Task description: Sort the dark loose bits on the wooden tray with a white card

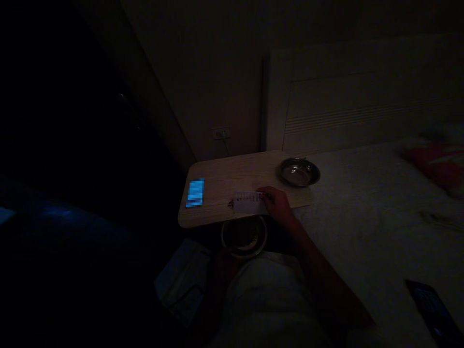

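The room is very dim. My right hand (275,200) is closed on the right end of a flat white rectangular piece (248,205), which lies along the front edge of a small wooden table (232,174). A row of dark marks runs along its upper part; its exact kind is unclear. Small dark bits (230,204) lie against its left end. Below the table edge, my left hand (225,263) grips the near-left rim of a round metal bowl (264,241). The bowl's contents are too dark to make out. A second metal bowl (300,171) stands at the table's right end.
A lit screen (195,193) lies on the table's left side. Behind is a wall socket (221,133) with a cord. To the right, a bed (355,208) holds a dark phone-like device (433,309) and a red cloth-like thing (435,162).
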`<state>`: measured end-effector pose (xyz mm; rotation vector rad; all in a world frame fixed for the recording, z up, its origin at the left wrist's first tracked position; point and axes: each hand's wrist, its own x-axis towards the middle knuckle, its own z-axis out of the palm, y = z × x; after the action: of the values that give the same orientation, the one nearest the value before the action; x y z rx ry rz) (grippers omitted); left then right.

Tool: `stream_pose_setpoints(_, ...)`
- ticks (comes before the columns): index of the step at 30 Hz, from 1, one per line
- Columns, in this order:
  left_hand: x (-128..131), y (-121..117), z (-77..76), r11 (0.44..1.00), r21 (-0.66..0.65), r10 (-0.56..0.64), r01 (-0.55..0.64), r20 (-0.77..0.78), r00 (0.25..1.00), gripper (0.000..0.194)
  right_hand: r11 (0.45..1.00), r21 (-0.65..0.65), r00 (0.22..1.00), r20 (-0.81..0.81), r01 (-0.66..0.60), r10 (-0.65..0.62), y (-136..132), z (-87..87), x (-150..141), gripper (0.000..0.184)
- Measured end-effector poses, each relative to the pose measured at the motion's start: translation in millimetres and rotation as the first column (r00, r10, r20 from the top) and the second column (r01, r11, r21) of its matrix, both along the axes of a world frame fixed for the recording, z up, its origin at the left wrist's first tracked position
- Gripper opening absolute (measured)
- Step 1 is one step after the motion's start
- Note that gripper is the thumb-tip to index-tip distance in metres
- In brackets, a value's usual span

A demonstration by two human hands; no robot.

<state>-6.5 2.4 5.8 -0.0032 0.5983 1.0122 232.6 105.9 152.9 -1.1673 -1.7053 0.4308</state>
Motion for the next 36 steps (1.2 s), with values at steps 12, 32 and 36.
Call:
stream_pose_setpoints(12, 0, 0, 6.5, 0.999, 0.039, -0.012, 0.009, 0.077, 0.997, 0.032, 0.978, 0.0, 0.976, -0.072, 0.208, -0.207, -10, -2.5, 25, 0.023)
stream_pose_setpoints(32, 1, -1, 13.3, 0.998, 0.057, -0.027, 0.024, 0.059, 0.998, 0.033, 0.987, -0.021, 0.986, -0.049, 0.16, -0.16, -7, -10.0, 21, 0.025)
stream_pose_setpoints(36, 3, -4, 9.9, 0.999, 0.033, 0.004, -0.004, 0.004, 1.0, 0.031, 0.992, -0.048, 0.992, -0.053, 0.114, -0.116, -10, -9.2, 24, 0.023)
